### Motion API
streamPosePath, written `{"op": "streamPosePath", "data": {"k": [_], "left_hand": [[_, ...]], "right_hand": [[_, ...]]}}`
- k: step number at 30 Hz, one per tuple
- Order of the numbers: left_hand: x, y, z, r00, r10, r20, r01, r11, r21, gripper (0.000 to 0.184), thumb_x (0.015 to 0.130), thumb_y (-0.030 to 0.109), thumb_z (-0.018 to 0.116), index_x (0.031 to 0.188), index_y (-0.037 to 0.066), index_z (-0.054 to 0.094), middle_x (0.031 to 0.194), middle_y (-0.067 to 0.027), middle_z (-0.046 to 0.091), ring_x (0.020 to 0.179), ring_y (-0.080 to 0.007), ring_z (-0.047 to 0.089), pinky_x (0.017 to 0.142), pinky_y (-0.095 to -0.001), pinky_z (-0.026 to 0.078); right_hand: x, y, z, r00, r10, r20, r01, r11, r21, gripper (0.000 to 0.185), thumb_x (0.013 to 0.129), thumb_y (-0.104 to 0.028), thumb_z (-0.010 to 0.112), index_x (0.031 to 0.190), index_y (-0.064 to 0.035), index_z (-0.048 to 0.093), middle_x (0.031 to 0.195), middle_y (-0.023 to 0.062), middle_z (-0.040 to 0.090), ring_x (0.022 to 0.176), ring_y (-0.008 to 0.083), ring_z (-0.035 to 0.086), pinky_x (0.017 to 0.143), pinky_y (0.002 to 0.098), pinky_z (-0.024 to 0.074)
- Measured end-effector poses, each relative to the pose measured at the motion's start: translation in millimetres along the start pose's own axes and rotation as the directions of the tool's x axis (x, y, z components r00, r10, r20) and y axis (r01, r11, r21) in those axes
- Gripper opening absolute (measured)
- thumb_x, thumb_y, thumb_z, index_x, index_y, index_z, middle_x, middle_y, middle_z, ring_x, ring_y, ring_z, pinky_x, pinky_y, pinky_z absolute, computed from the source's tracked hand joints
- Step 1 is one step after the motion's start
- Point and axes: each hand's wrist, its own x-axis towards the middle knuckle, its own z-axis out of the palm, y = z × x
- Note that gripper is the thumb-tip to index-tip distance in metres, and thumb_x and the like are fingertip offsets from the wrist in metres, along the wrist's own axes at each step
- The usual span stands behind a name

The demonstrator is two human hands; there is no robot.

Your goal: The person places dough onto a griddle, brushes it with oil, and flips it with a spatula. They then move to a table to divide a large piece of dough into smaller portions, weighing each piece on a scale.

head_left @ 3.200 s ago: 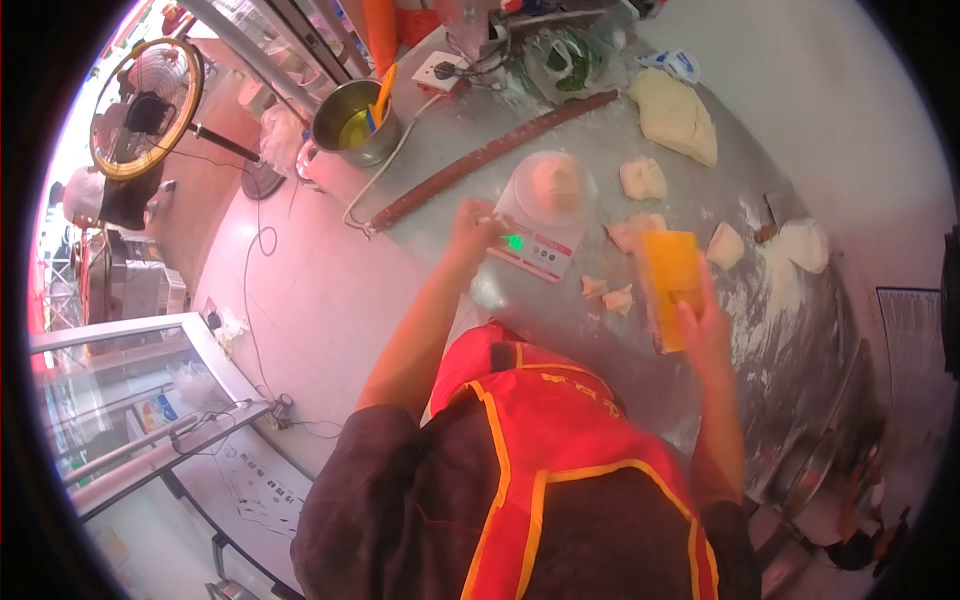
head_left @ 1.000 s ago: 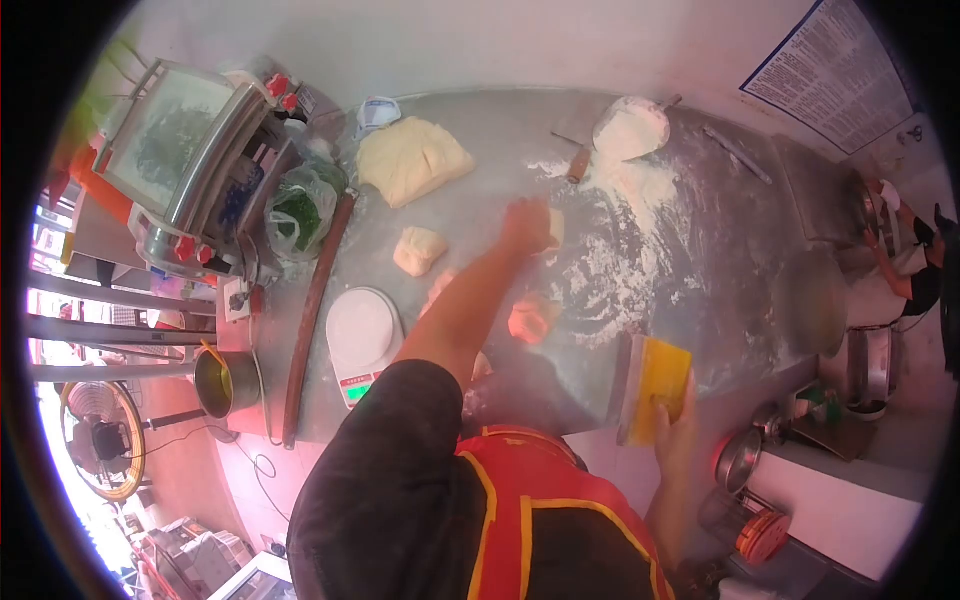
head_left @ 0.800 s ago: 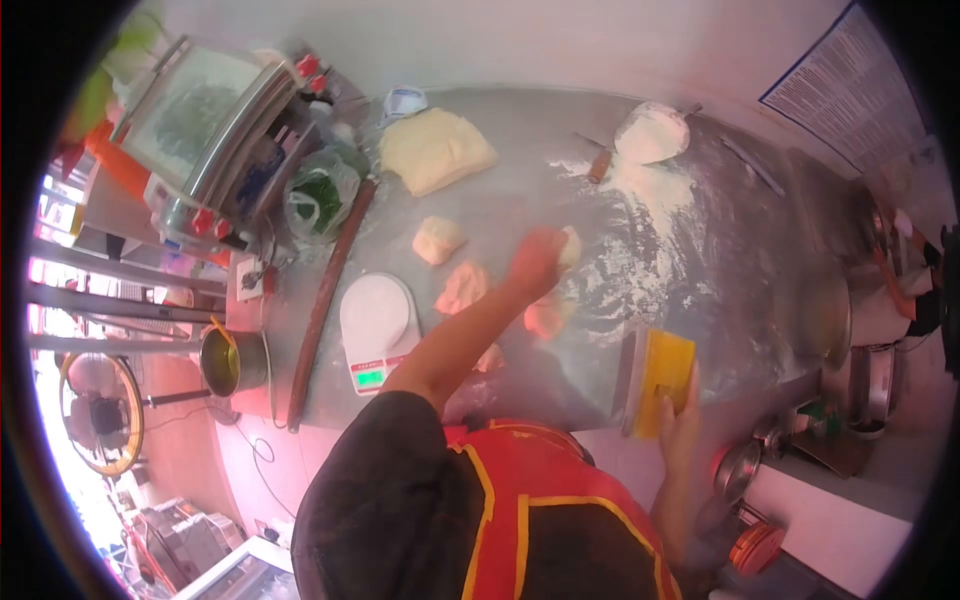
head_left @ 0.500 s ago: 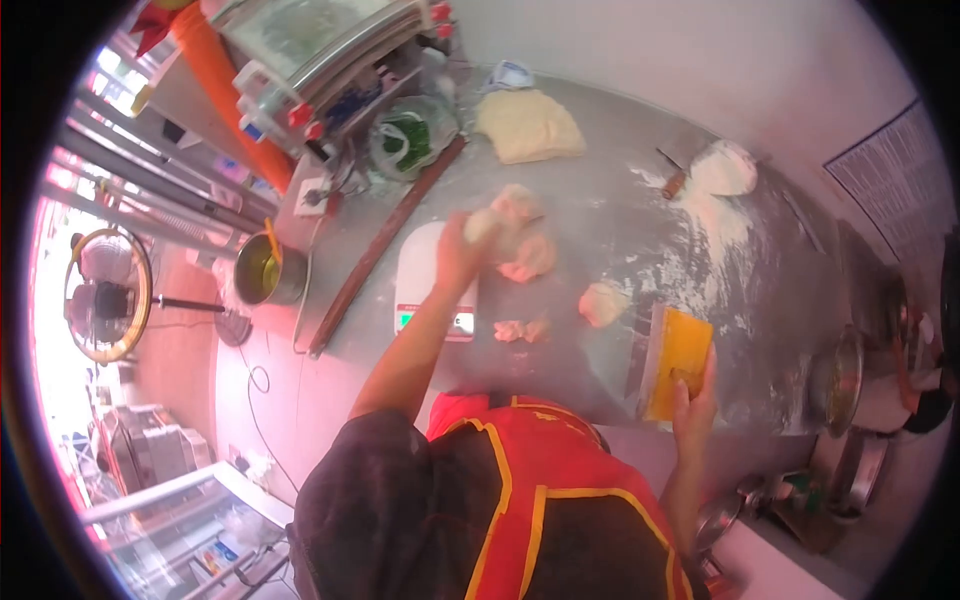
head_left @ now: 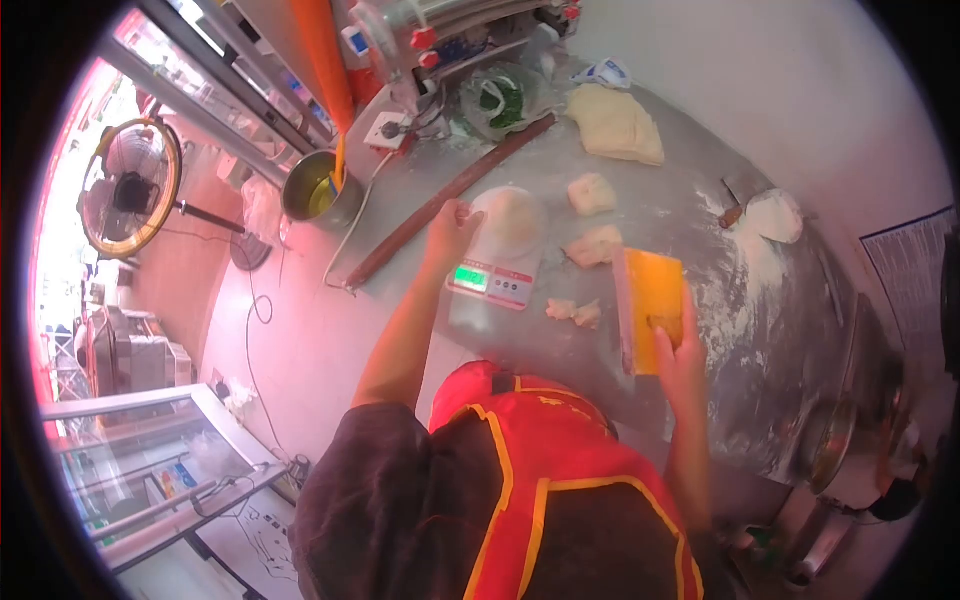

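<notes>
A round lump of dough [head_left: 517,220] rests on the white kitchen scale [head_left: 508,286], whose display glows green. At the scale's left edge is my left hand [head_left: 453,236], its fingers slightly bent and apart with nothing visible in them. My right hand [head_left: 683,352] grips a yellow dough scraper [head_left: 655,300] above the worktop. Between scale and scraper lie a dough piece [head_left: 592,194], a second dough piece [head_left: 596,246] and some small dough scraps [head_left: 573,312]. Whatever lies behind the scraper is hidden.
A large dough slab [head_left: 615,124] lies at the back of the metal worktop. White flour [head_left: 765,255] is spread on the right. A long brown rolling pin [head_left: 440,208] lies left of the scale. Beyond it stand a metal pot [head_left: 322,192] and a power socket [head_left: 388,132] with cables.
My left hand has put the dough lump on the scale and drawn back to its left. The scraper has moved toward the scale with my right hand. The camera view has shifted.
</notes>
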Motion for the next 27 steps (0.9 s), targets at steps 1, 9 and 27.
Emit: {"op": "streamPosePath", "data": {"k": [1,9,27], "left_hand": [[-2.8,-2.0,-6.0,1.0,0.007,0.015,-0.007,1.0,-0.01,0.035,0.078,0.027,0.07,0.097,-0.001,0.058,0.086,-0.0136,0.063,0.079,-0.0214,0.061,0.072,-0.0331,0.048],[-3.2,-15.1,-21.8,0.999,-0.021,0.04,0.02,1.0,0.007,0.03,0.079,0.026,0.067,0.095,0.0,0.062,0.083,-0.0111,0.065,0.076,-0.02,0.062,0.07,-0.0311,0.048],[-15.0,-11.4,41.5,0.992,-0.123,0.02,0.124,0.991,-0.043,0.034,0.081,0.024,0.066,0.103,-0.001,0.057,0.092,-0.0155,0.066,0.077,-0.026,0.066,0.066,-0.037,0.053]], "right_hand": [[8.4,-6.1,7.6,0.999,-0.041,0.027,0.042,0.999,-0.016,0.064,0.085,-0.007,0.052,0.143,-0.013,0.026,0.115,0.0257,0.056,0.099,0.0416,0.058,0.079,0.0428,0.0477],[66.6,-58.1,73.2,0.901,-0.414,0.133,0.427,0.9,-0.09,0.065,0.084,-0.002,0.05,0.143,-0.0141,0.025,0.116,0.0235,0.056,0.099,0.0423,0.057,0.078,0.0449,0.0472],[99.4,-66.8,126.5,0.812,-0.494,0.309,0.567,0.794,-0.221,0.069,0.083,-0.003,0.05,0.145,-0.0172,0.022,0.082,0.0205,0.061,0.073,0.0385,0.061,0.062,0.0471,0.0467]]}}
